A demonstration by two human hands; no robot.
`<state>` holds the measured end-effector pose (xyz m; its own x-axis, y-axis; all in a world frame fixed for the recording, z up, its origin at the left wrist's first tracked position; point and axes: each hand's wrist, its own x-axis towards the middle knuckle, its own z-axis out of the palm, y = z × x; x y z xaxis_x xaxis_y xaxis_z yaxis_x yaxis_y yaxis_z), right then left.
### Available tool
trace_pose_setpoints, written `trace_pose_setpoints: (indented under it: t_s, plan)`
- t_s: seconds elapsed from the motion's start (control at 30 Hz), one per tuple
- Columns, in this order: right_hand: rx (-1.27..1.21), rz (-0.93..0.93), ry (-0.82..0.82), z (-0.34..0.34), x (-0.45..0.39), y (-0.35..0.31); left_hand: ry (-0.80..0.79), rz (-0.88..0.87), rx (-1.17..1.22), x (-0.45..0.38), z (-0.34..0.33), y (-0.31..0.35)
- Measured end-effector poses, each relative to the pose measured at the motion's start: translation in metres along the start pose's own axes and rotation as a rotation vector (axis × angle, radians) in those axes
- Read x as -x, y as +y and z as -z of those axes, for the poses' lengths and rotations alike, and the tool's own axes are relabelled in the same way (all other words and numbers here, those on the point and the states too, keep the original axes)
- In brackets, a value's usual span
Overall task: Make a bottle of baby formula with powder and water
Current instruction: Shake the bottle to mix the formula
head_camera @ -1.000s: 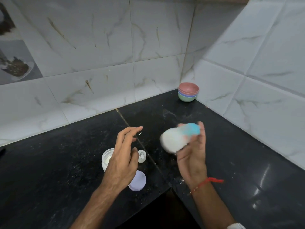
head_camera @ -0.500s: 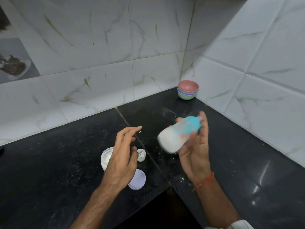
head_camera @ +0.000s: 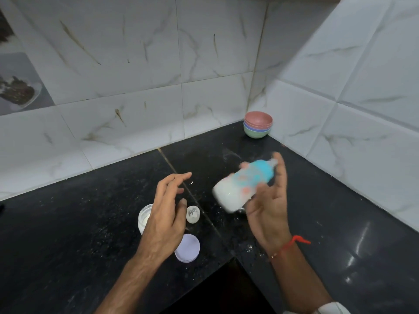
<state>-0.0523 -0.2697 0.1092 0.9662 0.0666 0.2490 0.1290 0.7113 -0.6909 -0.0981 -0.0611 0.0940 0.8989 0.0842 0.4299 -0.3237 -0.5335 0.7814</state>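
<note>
On the black counter (head_camera: 68, 223), at about 7 o'clock from the scene's centre, an open jar of white powder (head_camera: 145, 217) sits partly hidden behind the left hand (head_camera: 166, 218). That hand hovers above it, holding nothing, its fingers loosely spread and pointing toward 1 o'clock. Just beside its thumb lies a small clear scoop (head_camera: 193, 214), and at 6 o'clock from the hand a lilac lid (head_camera: 187, 248) lies flat on the counter. Right of the counter seam, the right hand (head_camera: 267, 209) grips the baby bottle (head_camera: 243, 184), fingers wrapped around its middle. The bottle is blurred, tilted with its blue top toward 2 o'clock and its milky white base toward 8 o'clock, off the counter. A red thread (head_camera: 294, 242) circles that wrist. Far back in the corner, at 12 o'clock from the bottle, stands a stack of coloured bowls (head_camera: 258, 124).
</note>
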Motion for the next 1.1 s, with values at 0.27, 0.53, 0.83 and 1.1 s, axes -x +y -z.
trace_pose_setpoints:
  t_s: [0.27, 0.53, 0.83, 1.1]
  plan:
    - [0.208, -0.040, -0.112, 0.004, 0.008, 0.018, -0.009, -0.001, -0.012, 0.001, -0.003, -0.001]
    - [-0.242, 0.035, 0.264, 0.012, -0.001, -0.001, 0.034, 0.016, -0.021, 0.001, 0.006, -0.008]
    - [0.274, -0.062, -0.465, -0.008, 0.020, -0.001, -0.003, 0.031, -0.014, 0.002, -0.001, -0.004]
    - [-0.746, 0.032, 0.449, 0.002, -0.007, -0.014, 0.035, 0.056, -0.029, 0.006, 0.007, -0.006]
